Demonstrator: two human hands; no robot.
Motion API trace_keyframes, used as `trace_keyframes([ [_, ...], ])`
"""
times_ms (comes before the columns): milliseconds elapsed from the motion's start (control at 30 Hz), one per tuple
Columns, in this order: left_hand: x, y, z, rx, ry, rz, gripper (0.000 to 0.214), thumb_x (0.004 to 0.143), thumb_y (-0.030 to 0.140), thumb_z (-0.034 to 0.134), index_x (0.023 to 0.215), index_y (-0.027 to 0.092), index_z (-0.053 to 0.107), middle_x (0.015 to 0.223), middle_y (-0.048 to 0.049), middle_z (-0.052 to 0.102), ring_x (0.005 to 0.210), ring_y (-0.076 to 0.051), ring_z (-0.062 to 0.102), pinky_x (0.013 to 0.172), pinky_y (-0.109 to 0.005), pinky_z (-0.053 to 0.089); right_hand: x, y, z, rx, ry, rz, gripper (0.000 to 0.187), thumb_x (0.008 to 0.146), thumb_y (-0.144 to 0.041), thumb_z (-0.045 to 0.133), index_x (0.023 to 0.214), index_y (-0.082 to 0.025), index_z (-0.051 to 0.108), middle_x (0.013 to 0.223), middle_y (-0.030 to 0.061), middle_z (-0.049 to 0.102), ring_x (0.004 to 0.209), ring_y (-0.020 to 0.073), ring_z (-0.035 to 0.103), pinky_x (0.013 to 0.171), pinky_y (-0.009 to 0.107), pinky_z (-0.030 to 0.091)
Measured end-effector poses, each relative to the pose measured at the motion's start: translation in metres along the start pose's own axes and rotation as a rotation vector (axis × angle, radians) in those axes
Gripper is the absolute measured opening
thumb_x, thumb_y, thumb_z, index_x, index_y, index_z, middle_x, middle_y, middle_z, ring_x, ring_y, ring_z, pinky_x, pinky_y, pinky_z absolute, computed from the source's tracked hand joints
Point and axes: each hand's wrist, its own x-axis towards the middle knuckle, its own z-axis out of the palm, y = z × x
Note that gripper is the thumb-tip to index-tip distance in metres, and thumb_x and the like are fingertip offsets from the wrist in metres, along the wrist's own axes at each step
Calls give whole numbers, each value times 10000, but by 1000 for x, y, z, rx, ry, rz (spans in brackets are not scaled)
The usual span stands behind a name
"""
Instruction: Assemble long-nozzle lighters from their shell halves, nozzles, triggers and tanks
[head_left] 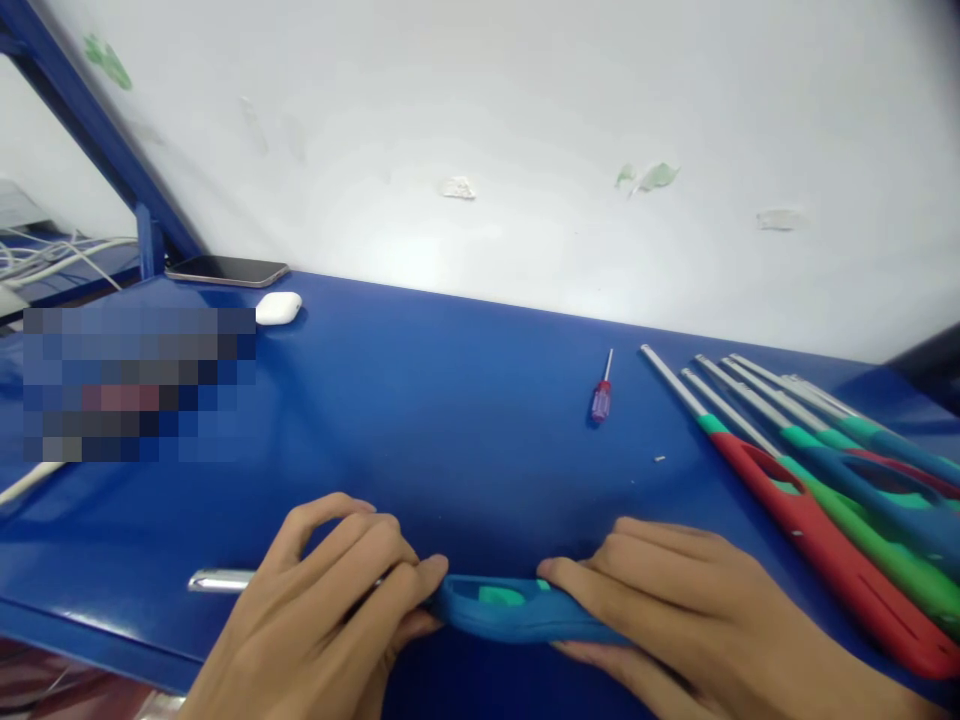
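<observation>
My left hand (330,600) and my right hand (675,600) both grip a long blue lighter (517,608) with a green trigger, held level just above the near edge of the blue table (450,400). Its metal nozzle (221,580) sticks out to the left past my left hand. My left hand pinches the body where it meets the metal tube. My right hand wraps the handle end.
Several similar long lighters (825,490), red, green and blue, lie side by side at the right. A small red screwdriver (601,398) and a tiny screw (660,459) lie mid-table. A phone (226,270) and a white earbud case (278,308) sit at the back left.
</observation>
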Motion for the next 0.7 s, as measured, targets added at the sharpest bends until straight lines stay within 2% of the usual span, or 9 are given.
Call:
trace_keyframes([
  [67, -1, 0, -1, -11, -17, -17, 223, 1028, 31, 475, 1026, 199, 621, 796, 44, 630, 820, -121, 621, 981, -348, 389, -9, 3, 4, 10, -27, 11, 582, 959, -248, 687, 1499, -395, 525, 1178, -47, 785, 1052, 201, 770, 1052, 310, 587],
  [167, 0, -1, -4, -15, -46, -31, 197, 1010, 37, 505, 977, 200, 612, 828, 28, 637, 826, -137, 606, 923, -359, 405, -10, 6, 7, -11, -33, -4, 623, 959, -292, 689, 1544, -358, 484, 1174, -16, 784, 1055, 227, 773, 1041, 348, 602],
  [267, 0, -3, -7, 11, -55, -8, 195, 980, 42, 545, 1051, 194, 645, 889, 3, 659, 843, -159, 581, 887, -375, 413, -2, 6, 7, -39, -68, 6, 524, 971, -397, 669, 1483, -377, 559, 1180, -4, 778, 1042, 231, 778, 969, 349, 643],
  [333, -3, -3, -7, 50, -38, 7, 238, 962, 44, 577, 1118, 199, 669, 912, -8, 671, 872, -174, 575, 888, -384, 419, 5, 2, 5, -37, -72, 92, 442, 986, -493, 618, 1414, -380, 620, 1224, 9, 767, 1066, 239, 775, 905, 344, 668],
  [433, -10, -1, -6, 111, 1, -13, 325, 947, 34, 587, 1186, 230, 686, 929, -8, 689, 922, -200, 586, 904, -404, 416, 17, -5, 1, -12, -18, 215, 438, 1012, -592, 496, 1358, -371, 648, 1207, 8, 785, 1096, 264, 771, 814, 368, 694],
  [567, -15, 4, -5, 149, 8, -70, 374, 968, 47, 550, 1234, 277, 677, 995, 5, 716, 986, -218, 623, 964, -427, 420, 33, -10, -5, 64, 23, 239, 361, 1050, -537, 436, 1221, -359, 701, 1118, -6, 806, 1037, 234, 790, 810, 336, 688],
  [700, -16, -1, -7, 132, -4, -57, 331, 989, 76, 560, 1239, 267, 661, 1146, 1, 726, 1157, -220, 627, 1081, -421, 408, 43, -10, -7, 237, -51, 306, 233, 1009, -487, 571, 1147, -339, 687, 1081, 2, 770, 893, 177, 792, 757, 262, 673],
])
